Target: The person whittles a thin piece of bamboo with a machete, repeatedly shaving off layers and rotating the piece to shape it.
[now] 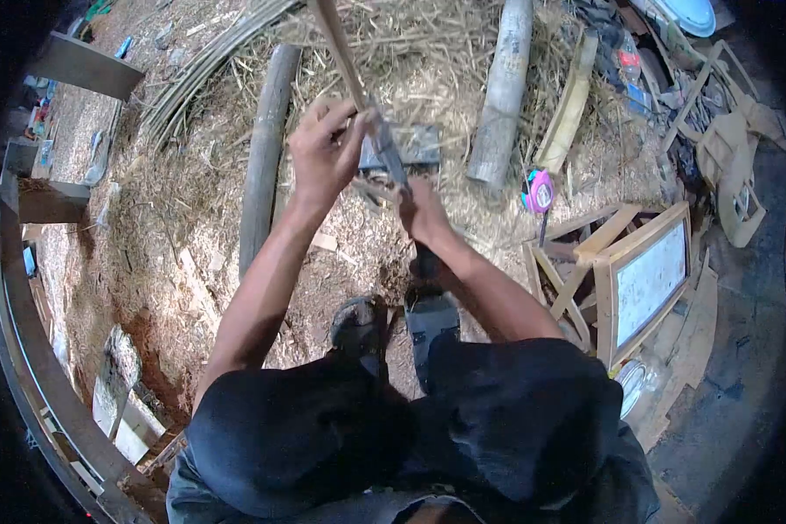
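Shavings and straw cover the ground (148, 253) around a crouching person's dark-clad knees (297, 437), with both hands at a stick and a blade.
The left log (268, 157) lies left of the hands, and the right log (503, 96) lies beyond them to the right; a wooden frame (642, 284) with a pale panel stands near the right knee. The stick (339, 48) slants from the top edge down to the left hand (323, 157), whose fingers are closed narrowly around its lower end. The right hand (424, 212) is wrapped around the near end of the grey blade (386, 153), which reaches up to the stick; blur hides their exact contact. A pink tape measure (540, 191) sits near the right log's lower end.
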Demonstrator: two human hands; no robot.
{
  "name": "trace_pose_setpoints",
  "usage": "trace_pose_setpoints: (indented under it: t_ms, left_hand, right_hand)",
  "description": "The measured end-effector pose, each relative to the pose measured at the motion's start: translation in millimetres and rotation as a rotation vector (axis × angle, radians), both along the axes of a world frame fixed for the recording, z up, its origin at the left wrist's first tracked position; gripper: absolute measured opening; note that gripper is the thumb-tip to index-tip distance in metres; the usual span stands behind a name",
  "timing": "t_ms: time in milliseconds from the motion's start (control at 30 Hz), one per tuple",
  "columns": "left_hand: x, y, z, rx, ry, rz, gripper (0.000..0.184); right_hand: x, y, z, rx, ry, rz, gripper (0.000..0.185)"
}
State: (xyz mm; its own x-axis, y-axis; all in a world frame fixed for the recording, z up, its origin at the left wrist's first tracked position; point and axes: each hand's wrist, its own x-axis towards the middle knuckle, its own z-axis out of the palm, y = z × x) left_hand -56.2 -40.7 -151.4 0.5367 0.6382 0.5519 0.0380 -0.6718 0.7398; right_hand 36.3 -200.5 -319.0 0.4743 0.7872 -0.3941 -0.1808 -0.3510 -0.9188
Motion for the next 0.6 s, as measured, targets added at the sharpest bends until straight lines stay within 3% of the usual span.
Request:
trace_pose_setpoints:
  t_ms: [33, 100, 133, 167, 267, 300, 333, 400, 433, 467, 600]
  left_hand:
    - [-1.7, -3.3, -0.7, -0.023, -0.015, -0.008, 0.016]
    - [-2.4, -1.6, -0.8, 0.005, -0.051, 0.000, 0.014]
    - [-5.9, -0.4, -1.7, 0.008, -0.050, 0.001, 0.014]
    - [-8.9, 3.3, -1.0, -0.023, 0.003, 0.027, 0.013]
    - [-10.0, 15.1, -1.5, -0.112, -0.027, 0.064, 0.009]
    - [-16.5, 19.9, -1.5, -0.169, -0.027, 0.085, 0.010]
    - [-23.1, 18.1, 0.5, -0.231, -0.024, 0.107, 0.010]
    - [-30.8, 7.6, 2.5, -0.317, -0.138, 0.130, 0.014]
    - [-39.4, 3.0, -3.5, -0.503, -0.185, 0.188, 0.016]
    - [-46.7, -1.1, -7.6, -0.686, -0.236, 0.246, 0.018]
    - [-56.4, -25.9, -36.5, -0.958, -0.576, 0.159, 0.012]
  right_hand:
    - [-4.3, 0.8, 29.7, -0.121, -0.149, 0.079, 0.019]
    - [-16.2, 0.2, 55.9, -0.082, -0.175, 0.043, 0.019]
    - [-20.9, -2.0, 60.3, -0.043, -0.202, -0.003, 0.019]
    - [-18.2, -3.4, 53.6, -0.092, -0.510, 0.131, 0.020]
    - [-5.6, -4.5, 43.1, -0.174, -0.677, 0.232, 0.024]
    - [1.9, 0.9, 40.8, -0.290, -0.309, 0.214, 0.023]
    - [3.0, 4.8, 47.4, -0.290, -0.305, 0.211, 0.023]
    - [4.6, 16.4, 61.2, -0.110, -0.004, -0.061, 0.024]
    - [4.1, 22.0, 84.6, -0.040, 0.100, -0.154, 0.027]
    - [6.1, 29.0, 87.9, 0.059, 0.135, -0.211, 0.027]
    - [14.1, 48.8, 104.0, 0.192, 0.213, -0.324, 0.027]
